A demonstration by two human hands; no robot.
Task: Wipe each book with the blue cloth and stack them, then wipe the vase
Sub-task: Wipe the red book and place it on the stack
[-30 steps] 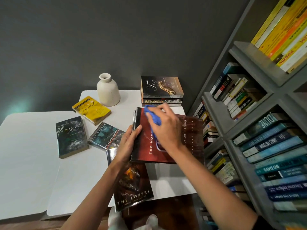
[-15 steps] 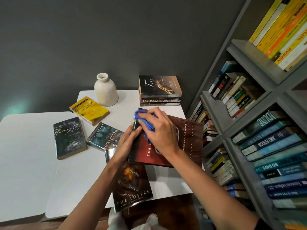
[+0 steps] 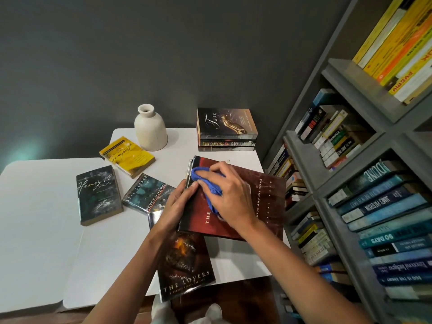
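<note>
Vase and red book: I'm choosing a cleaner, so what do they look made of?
Vase: likely unglazed ceramic, matte cream with faint specks and no shine. Red book: probably a glossy coated paper jacket, since mottled light reflects off its cover.

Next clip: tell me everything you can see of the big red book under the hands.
The red book is large and glossy, dark red turning brown rightward, with white sideways lettering; "THE" and "AND HIS WAKE" are readable. It lies cover up, askew on the table, its near edge over the Lovers book, its right side past the table edge. The left hand grips its left edge; the right hand presses a blue cloth on its cover.
</note>
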